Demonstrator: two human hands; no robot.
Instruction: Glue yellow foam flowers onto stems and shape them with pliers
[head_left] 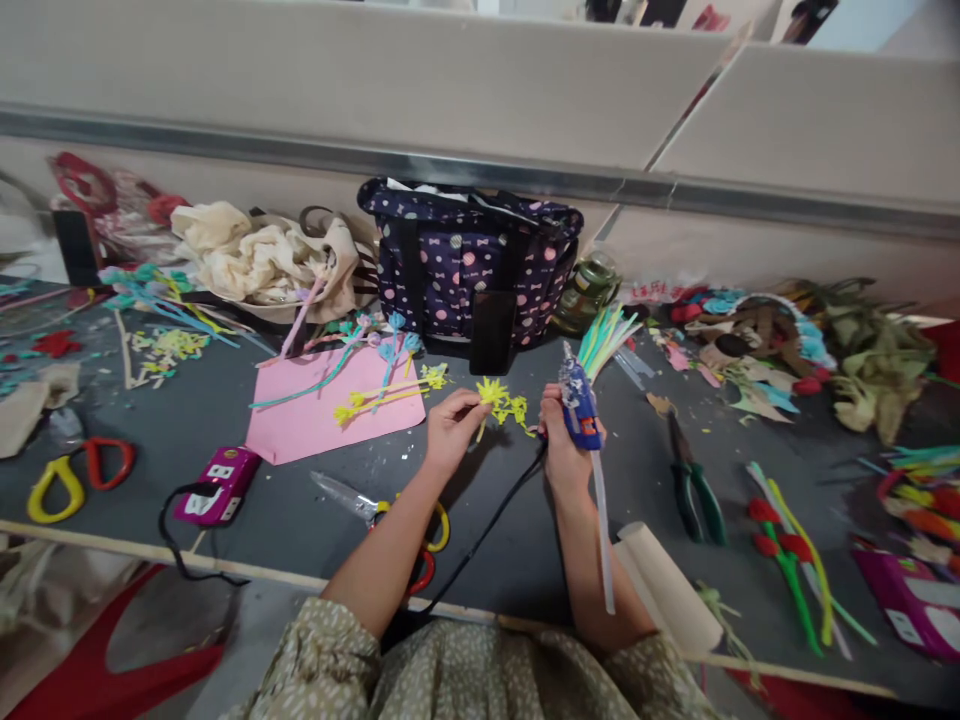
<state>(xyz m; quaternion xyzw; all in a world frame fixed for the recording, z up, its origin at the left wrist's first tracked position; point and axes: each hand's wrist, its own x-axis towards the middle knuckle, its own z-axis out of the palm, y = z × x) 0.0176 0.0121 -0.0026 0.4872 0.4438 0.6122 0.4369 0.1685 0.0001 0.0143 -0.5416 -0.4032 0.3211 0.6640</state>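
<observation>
My left hand [452, 432] pinches a yellow pipe-cleaner flower [491, 391], its petals spread at the fingertips. Wrapped in my right hand [564, 445] is a blue hot glue gun [581, 415], nozzle pointing up and away. A clear glue stick [602, 530] hangs out of its back end, and a black cord [487, 530] runs down toward the table edge. Small yellow pieces [516, 408] lie on the dark table between my hands. Yellow flowers on stems [379, 400] rest on a pink sheet [292, 425] to the left.
Scissors [345, 495] lie partly under my left forearm. Pliers [690, 480] are on the right, near red-and-green pipe-cleaner flowers [784, 560]. A purple power strip [217, 485] sits front left. A phone [492, 332] leans on a patterned bag [465, 260], beside a green bottle [592, 290].
</observation>
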